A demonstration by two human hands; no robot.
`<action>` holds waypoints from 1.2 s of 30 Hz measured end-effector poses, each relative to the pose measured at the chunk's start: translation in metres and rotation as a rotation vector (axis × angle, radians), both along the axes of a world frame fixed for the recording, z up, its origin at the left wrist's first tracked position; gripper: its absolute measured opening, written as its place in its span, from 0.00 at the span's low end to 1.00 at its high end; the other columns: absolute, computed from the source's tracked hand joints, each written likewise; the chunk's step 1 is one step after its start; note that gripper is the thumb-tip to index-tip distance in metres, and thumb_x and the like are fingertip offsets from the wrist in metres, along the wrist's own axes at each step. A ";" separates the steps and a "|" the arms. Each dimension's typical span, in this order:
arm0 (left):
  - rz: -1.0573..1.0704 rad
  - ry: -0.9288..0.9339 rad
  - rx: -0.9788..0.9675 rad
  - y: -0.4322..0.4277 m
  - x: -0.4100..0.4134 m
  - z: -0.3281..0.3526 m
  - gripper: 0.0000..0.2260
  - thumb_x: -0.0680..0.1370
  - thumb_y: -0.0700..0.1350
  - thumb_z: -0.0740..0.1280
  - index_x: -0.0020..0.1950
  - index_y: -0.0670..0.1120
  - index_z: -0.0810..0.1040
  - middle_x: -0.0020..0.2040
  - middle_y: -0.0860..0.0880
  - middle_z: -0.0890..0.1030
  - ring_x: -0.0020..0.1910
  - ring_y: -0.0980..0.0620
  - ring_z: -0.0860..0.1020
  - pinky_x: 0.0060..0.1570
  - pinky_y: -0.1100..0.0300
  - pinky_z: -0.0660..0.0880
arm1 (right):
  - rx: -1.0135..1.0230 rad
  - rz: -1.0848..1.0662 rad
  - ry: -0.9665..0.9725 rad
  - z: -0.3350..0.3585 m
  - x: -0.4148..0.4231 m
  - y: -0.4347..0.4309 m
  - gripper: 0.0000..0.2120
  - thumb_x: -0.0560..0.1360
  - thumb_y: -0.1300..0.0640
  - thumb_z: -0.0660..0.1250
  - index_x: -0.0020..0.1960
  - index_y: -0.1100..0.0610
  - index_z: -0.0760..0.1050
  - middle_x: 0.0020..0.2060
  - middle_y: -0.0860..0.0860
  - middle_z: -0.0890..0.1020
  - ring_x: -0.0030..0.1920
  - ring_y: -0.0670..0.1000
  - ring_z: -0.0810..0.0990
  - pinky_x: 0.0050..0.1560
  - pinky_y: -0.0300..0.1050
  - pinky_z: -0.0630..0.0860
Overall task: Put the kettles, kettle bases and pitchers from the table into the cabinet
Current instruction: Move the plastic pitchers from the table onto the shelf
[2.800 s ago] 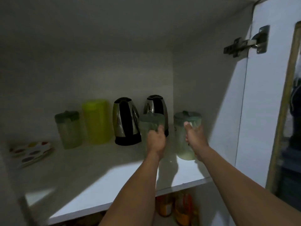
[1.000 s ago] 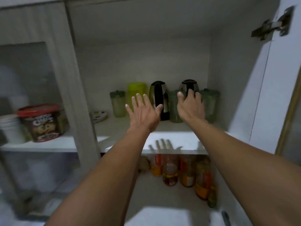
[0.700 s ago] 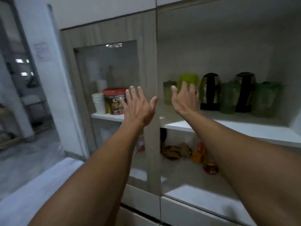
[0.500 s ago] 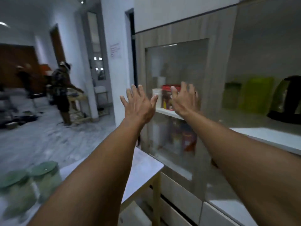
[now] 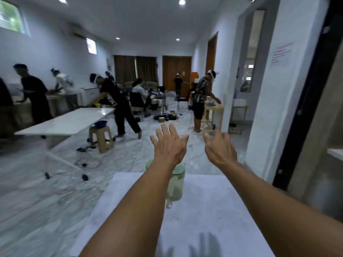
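Observation:
A white table (image 5: 213, 210) lies in front of me. Near its far edge stands a pale green pitcher (image 5: 176, 184) with a green lid, partly behind my left forearm. A second green lid (image 5: 148, 164) shows just left of that arm; its body is hidden. My left hand (image 5: 169, 145) is raised above the pitchers with fingers spread, holding nothing. My right hand (image 5: 220, 148) hovers to the right at the same height, fingers apart and empty. The cabinet is only a blurred edge (image 5: 334, 154) at the far right.
A long white table (image 5: 65, 122) stands to the left with a brown stool (image 5: 101, 136) beside it. Cables (image 5: 87, 162) lie on the marble floor. Several people work at tables further back. A white wall and dark door frame (image 5: 297, 115) are on the right.
My view has swung left from the cabinet shelves to the room and the table. Both hands let go of the pitchers set on the shelf and now hang open over the table.

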State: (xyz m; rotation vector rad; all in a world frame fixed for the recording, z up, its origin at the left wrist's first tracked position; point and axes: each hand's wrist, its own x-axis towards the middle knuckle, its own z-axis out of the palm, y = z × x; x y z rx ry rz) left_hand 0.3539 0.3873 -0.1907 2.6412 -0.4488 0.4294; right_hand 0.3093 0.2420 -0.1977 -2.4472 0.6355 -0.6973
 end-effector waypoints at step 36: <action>0.208 0.645 -0.249 0.051 0.177 -0.254 0.34 0.77 0.58 0.66 0.72 0.39 0.57 0.69 0.40 0.66 0.68 0.39 0.68 0.64 0.45 0.68 | 0.529 -0.161 0.476 -0.243 0.191 0.074 0.36 0.73 0.31 0.61 0.68 0.59 0.67 0.63 0.60 0.76 0.62 0.64 0.76 0.57 0.54 0.73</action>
